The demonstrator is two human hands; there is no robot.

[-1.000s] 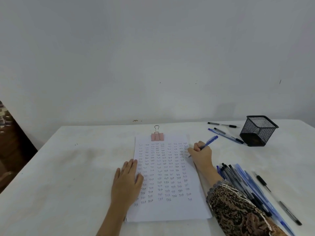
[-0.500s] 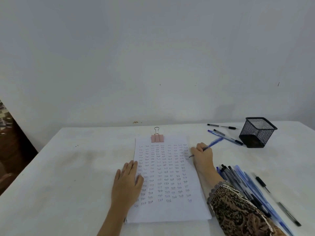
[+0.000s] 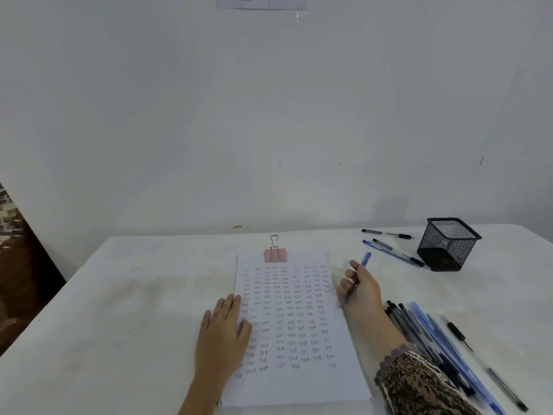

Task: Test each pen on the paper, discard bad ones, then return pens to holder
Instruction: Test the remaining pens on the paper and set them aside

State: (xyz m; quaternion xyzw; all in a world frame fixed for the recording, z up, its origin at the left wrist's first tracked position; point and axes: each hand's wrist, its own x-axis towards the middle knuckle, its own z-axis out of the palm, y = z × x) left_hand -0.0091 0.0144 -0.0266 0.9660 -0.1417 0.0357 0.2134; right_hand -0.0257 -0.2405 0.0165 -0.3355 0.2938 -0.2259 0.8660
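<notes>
While L hand (image 3: 223, 335) is pinning paper (image 3: 299, 384) flat, R hand (image 3: 360, 287) fingers (image 3: 344, 284) are gripping blue pen (image 3: 365, 259), prob. mid-test; next: sorting it.

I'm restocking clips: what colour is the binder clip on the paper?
Pink: the binder clip shows best in the head view.

One white paper sheet (image 3: 299, 381), one pink binder clip (image 3: 275, 254) and one black wire-mesh holder (image 3: 448, 244) are counted. One blue plastic pen (image 3: 365, 259) is gripped in the right fingers (image 3: 347, 284); three slim pens (image 3: 386, 234) are seen beyond them; the pen heap (image 3: 425, 333) behind them cannot be counted.
</notes>
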